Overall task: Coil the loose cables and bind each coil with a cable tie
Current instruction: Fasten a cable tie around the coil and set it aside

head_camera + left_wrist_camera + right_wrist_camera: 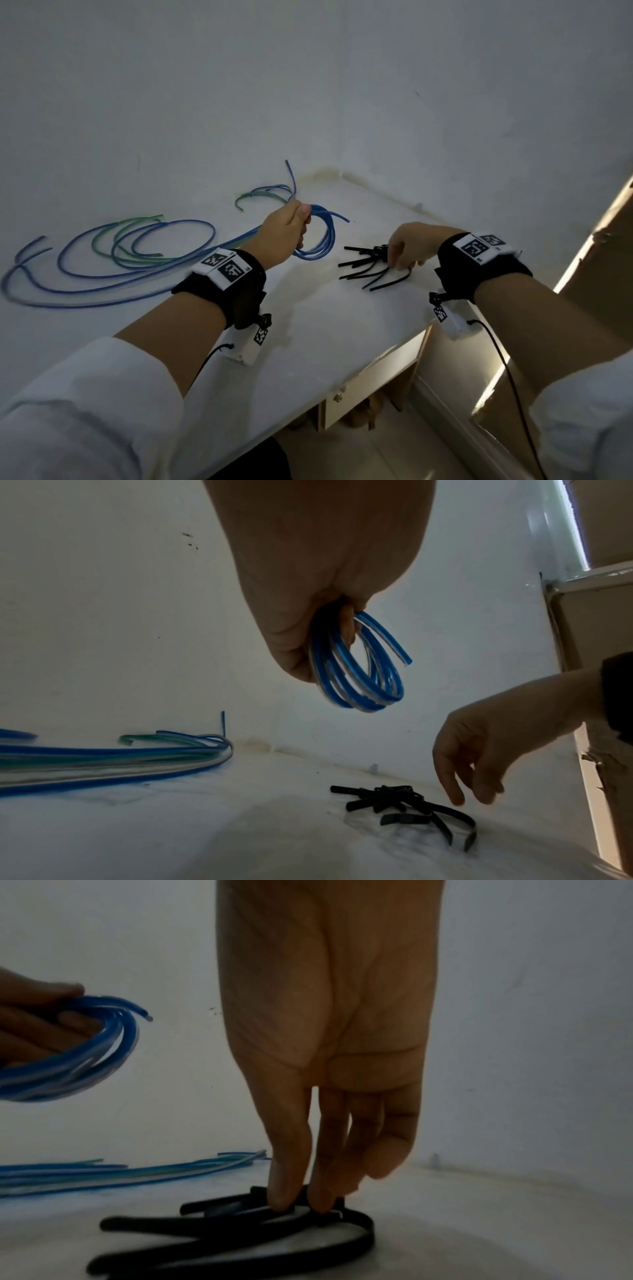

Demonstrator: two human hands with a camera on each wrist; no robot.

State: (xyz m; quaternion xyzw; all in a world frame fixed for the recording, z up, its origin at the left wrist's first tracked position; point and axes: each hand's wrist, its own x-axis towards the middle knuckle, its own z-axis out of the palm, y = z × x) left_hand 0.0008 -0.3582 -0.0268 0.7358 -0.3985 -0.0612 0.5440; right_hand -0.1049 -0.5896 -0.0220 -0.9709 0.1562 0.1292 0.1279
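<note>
My left hand [301,221] grips a small coil of blue cable [323,240] and holds it in the air above the white table [301,346]. In the left wrist view the coil [363,688] hangs from my curled fingers, one cut end sticking out. A pile of black cable ties [366,270] lies to the right of it. My right hand [399,263] reaches down to that pile. In the right wrist view my thumb and forefinger tips [284,1196] touch the top of the ties [222,1231], and nothing is lifted.
Several loose blue and green cables [120,260] sprawl in wide loops over the table's left part, up to the white wall. The table's front edge [342,383] runs diagonally, with a drawer [370,387] beneath and floor on the right.
</note>
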